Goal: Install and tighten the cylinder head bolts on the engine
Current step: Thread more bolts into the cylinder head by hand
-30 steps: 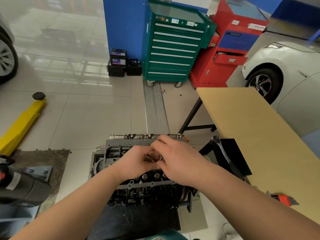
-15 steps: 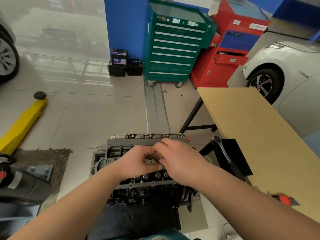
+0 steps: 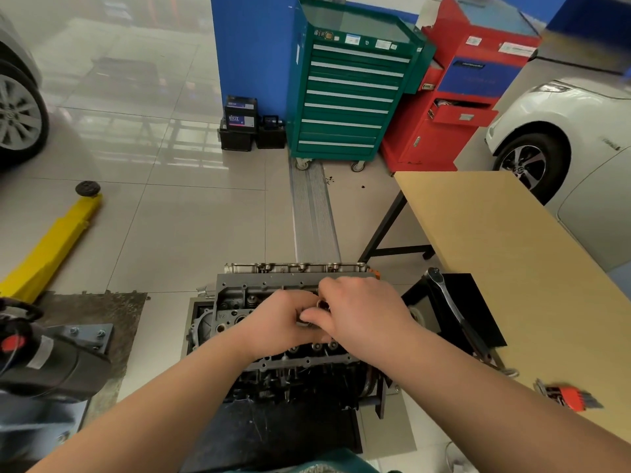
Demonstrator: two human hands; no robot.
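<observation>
The tiled floor (image 3: 191, 233) carries the engine (image 3: 239, 302) on a dark mat (image 3: 273, 431) at its near edge. A yellow jack (image 3: 51, 247) lies toward the left edge. At the far edge stand a green tool cabinet (image 3: 345, 97), a red cabinet (image 3: 444, 131) and 2 black batteries (image 3: 239, 124). The wooden table (image 3: 512, 268) holds a ratchet (image 3: 450, 308) at its near left corner and an orange key set (image 3: 563, 394) by its near edge.

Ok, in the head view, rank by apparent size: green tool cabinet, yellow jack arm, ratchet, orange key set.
1. green tool cabinet
2. yellow jack arm
3. ratchet
4. orange key set
The cabinet stands farthest from the camera, so it is truly the largest.
</observation>
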